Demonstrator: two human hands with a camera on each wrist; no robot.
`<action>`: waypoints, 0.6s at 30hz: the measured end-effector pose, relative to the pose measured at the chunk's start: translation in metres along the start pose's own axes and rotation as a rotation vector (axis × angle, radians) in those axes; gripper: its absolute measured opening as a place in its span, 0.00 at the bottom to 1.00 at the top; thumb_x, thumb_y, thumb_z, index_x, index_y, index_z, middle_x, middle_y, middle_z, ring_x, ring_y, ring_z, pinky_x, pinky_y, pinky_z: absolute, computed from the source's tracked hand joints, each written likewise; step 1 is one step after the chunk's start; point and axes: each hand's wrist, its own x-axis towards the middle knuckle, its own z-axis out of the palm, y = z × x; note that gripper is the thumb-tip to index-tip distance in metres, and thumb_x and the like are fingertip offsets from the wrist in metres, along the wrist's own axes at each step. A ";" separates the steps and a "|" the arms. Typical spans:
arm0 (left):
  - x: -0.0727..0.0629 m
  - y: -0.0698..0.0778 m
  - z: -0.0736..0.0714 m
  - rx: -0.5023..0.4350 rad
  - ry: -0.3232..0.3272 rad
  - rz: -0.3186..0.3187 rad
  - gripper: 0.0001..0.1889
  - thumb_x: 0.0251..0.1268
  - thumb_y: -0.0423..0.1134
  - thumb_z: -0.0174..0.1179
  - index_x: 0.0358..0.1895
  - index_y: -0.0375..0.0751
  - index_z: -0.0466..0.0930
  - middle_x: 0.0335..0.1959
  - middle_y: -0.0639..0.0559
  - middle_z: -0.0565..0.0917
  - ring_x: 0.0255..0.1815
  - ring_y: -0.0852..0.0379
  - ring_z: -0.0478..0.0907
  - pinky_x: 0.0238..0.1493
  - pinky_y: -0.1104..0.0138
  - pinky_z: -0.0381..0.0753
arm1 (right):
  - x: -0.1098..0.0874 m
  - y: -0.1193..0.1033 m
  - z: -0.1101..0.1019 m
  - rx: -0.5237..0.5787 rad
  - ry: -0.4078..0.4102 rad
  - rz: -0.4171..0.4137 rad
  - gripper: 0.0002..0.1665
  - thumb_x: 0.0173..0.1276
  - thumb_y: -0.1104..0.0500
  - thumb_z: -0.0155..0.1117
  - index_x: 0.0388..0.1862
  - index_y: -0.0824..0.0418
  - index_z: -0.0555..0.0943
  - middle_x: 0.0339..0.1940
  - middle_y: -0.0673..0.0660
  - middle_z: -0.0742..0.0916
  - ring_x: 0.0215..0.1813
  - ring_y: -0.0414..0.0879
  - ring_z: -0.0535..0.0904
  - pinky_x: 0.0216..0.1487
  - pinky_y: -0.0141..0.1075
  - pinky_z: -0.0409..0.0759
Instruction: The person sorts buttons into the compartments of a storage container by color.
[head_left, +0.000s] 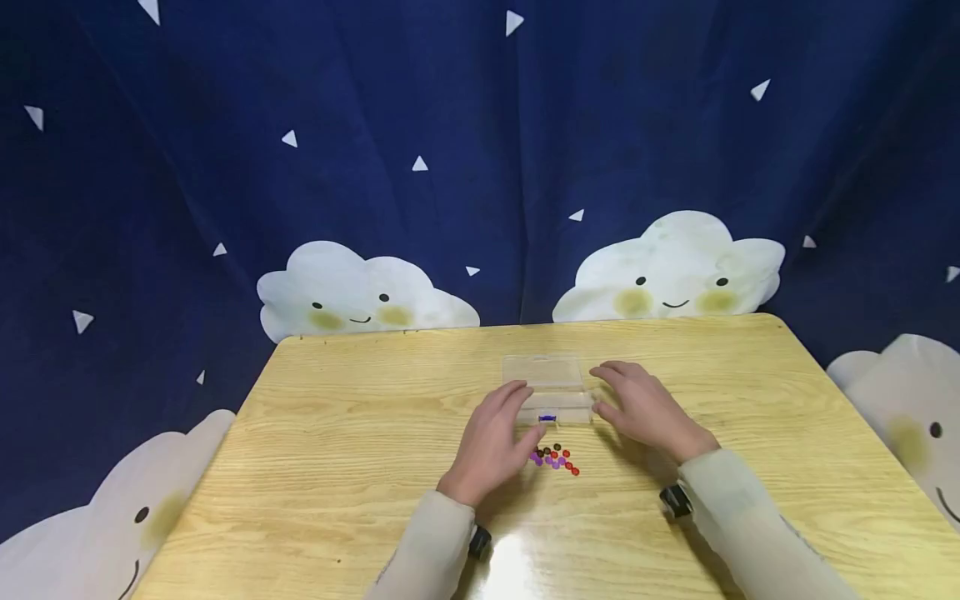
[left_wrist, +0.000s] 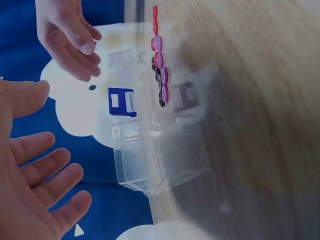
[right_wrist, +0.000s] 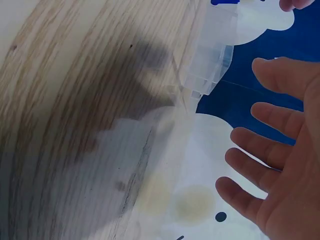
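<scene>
A small clear plastic box [head_left: 573, 414] stands on the table with its lid [head_left: 542, 371] tipped back behind it. On its front is a blue latch [head_left: 547, 418], which the left wrist view shows from the side. My left hand [head_left: 487, 446] hovers at the box's left, fingers spread and relaxed, holding nothing. At the right side is my right hand [head_left: 647, 410], also loose and without anything in it. Between the hands, in front of the box, lie several small round beads: red beads [head_left: 575, 472], purple beads [head_left: 562, 461] and dark beads [head_left: 557, 447]. My left thumb is close to them.
The pale wooden table [head_left: 360, 417] reaches back to a dark blue curtain [head_left: 465, 125] printed with clouds and triangles. A black band shows at each cuff, including the right wrist's black device [head_left: 676, 501]. Light glares off the tabletop near the front.
</scene>
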 end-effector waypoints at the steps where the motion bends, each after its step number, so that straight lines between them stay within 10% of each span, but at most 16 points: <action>1: 0.002 0.000 0.001 0.006 0.000 0.010 0.29 0.66 0.49 0.63 0.66 0.40 0.74 0.69 0.46 0.75 0.69 0.48 0.73 0.68 0.55 0.74 | 0.001 0.001 0.001 0.008 -0.004 -0.005 0.30 0.64 0.56 0.68 0.63 0.68 0.77 0.62 0.71 0.80 0.64 0.68 0.75 0.65 0.62 0.72; 18: 0.024 0.006 0.011 0.037 -0.090 0.028 0.26 0.67 0.48 0.61 0.65 0.40 0.75 0.68 0.46 0.76 0.68 0.49 0.74 0.68 0.57 0.75 | 0.014 0.014 0.014 0.179 -0.141 0.074 0.36 0.62 0.53 0.70 0.65 0.70 0.75 0.64 0.72 0.79 0.65 0.69 0.74 0.66 0.63 0.70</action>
